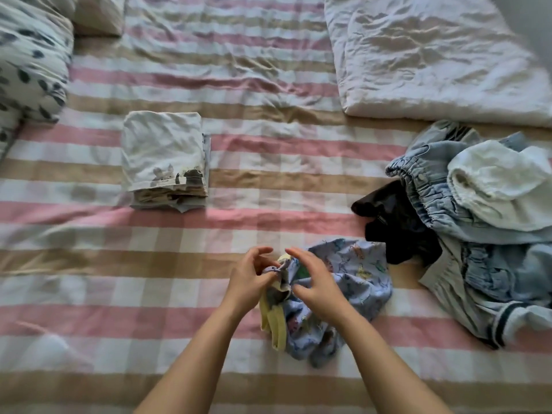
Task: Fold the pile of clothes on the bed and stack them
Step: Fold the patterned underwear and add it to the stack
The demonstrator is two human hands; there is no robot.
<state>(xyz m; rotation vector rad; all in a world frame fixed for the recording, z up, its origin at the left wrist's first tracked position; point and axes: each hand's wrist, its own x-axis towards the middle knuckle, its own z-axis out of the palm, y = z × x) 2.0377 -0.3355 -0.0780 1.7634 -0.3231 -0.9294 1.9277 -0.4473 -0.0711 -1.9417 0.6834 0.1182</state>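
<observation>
Pale-blue printed garment with yellow trim (352,282) crumpled on checked bedsheet (179,234), front centre. Left hand (251,279) pinches its bunched fabric; right hand (313,279) half-curled over it, grip unclear. Folded white stack (162,150) far left.

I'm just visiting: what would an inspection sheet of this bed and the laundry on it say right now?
Surface: checked bed, wrinkled.
Job's things: folded stack at left; unfolded pile at right; printed blue garment, crumpled, in front.
Clutter: nothing seen.
Grips: left hand pinches the garment; right hand over it, hold unclear.
Cables: nothing seen.
Surroundings: white duvet, leaf-print pillow.
</observation>
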